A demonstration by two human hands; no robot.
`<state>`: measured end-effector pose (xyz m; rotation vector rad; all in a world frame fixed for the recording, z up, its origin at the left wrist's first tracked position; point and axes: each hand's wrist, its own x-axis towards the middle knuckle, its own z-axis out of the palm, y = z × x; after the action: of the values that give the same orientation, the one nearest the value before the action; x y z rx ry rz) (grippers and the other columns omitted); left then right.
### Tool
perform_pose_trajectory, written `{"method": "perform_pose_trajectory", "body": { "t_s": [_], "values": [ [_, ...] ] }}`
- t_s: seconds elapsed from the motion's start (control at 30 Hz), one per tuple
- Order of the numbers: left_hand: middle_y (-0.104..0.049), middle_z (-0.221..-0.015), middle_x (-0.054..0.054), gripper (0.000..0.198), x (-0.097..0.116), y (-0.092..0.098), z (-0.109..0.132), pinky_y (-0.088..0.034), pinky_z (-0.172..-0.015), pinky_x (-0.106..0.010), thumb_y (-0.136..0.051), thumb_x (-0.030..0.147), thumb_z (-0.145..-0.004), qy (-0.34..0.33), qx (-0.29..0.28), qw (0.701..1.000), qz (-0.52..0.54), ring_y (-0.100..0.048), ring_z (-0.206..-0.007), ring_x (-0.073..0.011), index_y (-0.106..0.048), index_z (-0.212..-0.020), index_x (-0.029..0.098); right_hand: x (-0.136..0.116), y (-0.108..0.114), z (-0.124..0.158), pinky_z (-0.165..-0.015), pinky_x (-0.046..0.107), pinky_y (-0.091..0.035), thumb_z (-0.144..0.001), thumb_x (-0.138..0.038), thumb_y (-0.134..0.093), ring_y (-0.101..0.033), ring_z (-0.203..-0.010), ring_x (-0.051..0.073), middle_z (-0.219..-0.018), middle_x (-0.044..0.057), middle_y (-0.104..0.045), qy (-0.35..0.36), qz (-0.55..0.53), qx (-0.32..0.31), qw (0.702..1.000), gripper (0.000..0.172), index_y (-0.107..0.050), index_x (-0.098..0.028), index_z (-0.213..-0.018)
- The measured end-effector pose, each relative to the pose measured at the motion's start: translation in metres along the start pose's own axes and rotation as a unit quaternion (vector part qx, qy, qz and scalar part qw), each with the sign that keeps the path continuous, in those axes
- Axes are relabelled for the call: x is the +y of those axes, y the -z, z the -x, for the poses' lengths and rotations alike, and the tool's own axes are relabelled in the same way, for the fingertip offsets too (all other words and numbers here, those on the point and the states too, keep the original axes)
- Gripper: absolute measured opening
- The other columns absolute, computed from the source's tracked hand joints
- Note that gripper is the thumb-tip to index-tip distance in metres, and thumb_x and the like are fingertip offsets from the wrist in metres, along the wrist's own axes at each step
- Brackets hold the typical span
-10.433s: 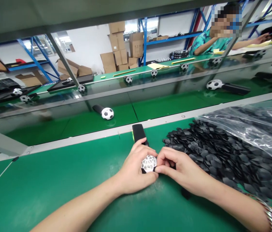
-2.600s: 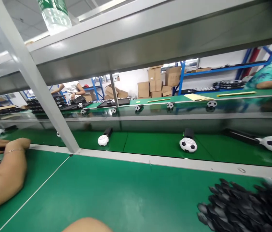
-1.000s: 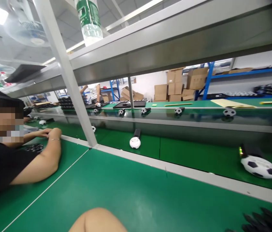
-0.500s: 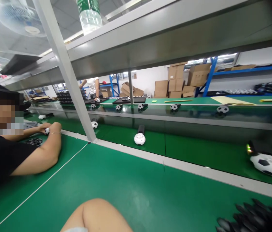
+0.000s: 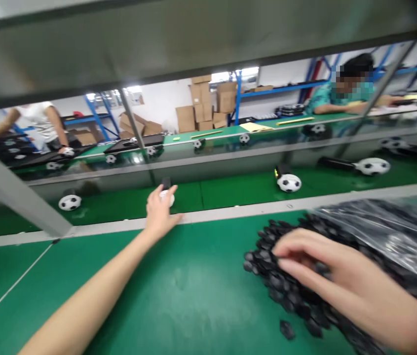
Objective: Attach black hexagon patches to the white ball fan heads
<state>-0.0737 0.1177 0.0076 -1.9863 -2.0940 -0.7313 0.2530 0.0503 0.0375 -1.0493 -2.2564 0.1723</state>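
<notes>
My left hand (image 5: 160, 211) reaches over the rail to the conveyor, fingers and thumb spread. Its fingertips are at a white ball-shaped device with a black handle (image 5: 166, 184), which they partly cover; whether they touch it I cannot tell. On the right, my right hand (image 5: 322, 268), somewhat blurred, is over a heap of small black faceted pieces (image 5: 277, 281). Its thumb and forefinger come together in a pinch at the heap, but anything between the tips is hidden. One loose black piece (image 5: 287, 329) lies apart on the green tabletop (image 5: 193, 296).
Football-patterned devices (image 5: 288, 182) lie spaced along the green belt (image 5: 223, 195). A clear plastic bag (image 5: 389, 231) covers the heap's far side. A grey post (image 5: 16, 192) and an overhead shelf (image 5: 178, 44) frame the station. Two co-workers sit or stand across the line.
The view has swung right and down. Both my hands have come into sight, the left at a device on the belt, the right at the black pieces. The neighbour on the left has left the view.
</notes>
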Motion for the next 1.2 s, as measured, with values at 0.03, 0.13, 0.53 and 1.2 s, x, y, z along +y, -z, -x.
{"method": "perform_pose_trajectory", "body": {
  "t_s": [0.03, 0.13, 0.53, 1.2],
  "values": [
    [-0.023, -0.139, -0.015, 0.072, -0.013, -0.010, -0.011, -0.028, -0.102, -0.050, -0.066, 0.033, -0.070, 0.012, -0.026, 1.000, 0.002, -0.020, -0.129, -0.0360, -0.034, -0.133, 0.022, 0.003, -0.005, -0.002, -0.070, 0.026, -0.051, -0.089, -0.032, -0.049, -0.057, -0.083, 0.016, -0.094, 0.004, -0.060, -0.014, -0.008, -0.023, 1.000, 0.012, -0.059, -0.027, -0.089],
    [-0.025, -0.137, -0.012, 0.057, -0.042, -0.030, -0.031, -0.031, -0.101, -0.045, -0.060, 0.029, -0.073, 0.000, -0.085, 0.996, 0.010, -0.026, -0.128, -0.0341, -0.043, -0.127, 0.024, 0.011, -0.027, -0.008, -0.078, 0.034, -0.048, -0.089, -0.021, -0.047, -0.053, -0.090, 0.020, -0.093, 0.004, -0.059, -0.034, -0.002, -0.078, 0.996, 0.014, -0.059, -0.025, -0.092],
    [-0.048, -0.114, -0.010, 0.044, -0.013, 0.004, -0.041, -0.045, -0.077, -0.034, -0.044, 0.039, -0.076, -0.076, -0.177, 0.981, -0.033, -0.058, -0.090, -0.0259, -0.046, -0.116, 0.021, 0.012, -0.063, -0.006, -0.076, 0.031, -0.041, -0.086, -0.025, -0.055, -0.049, -0.085, 0.019, -0.086, 0.002, -0.061, 0.001, 0.093, -0.139, 0.986, 0.010, -0.063, -0.021, -0.084],
    [-0.060, -0.099, -0.007, 0.062, 0.056, 0.030, 0.038, -0.037, -0.093, -0.046, -0.071, 0.058, -0.056, -0.298, -0.328, 0.896, 0.037, -0.055, -0.096, -0.0277, -0.053, -0.102, 0.020, 0.012, -0.074, 0.000, -0.069, 0.035, -0.042, -0.087, -0.013, -0.050, -0.051, -0.085, 0.022, -0.093, 0.005, -0.065, 0.116, 0.104, -0.128, 0.979, 0.016, -0.063, -0.019, -0.095]
  ]
}}
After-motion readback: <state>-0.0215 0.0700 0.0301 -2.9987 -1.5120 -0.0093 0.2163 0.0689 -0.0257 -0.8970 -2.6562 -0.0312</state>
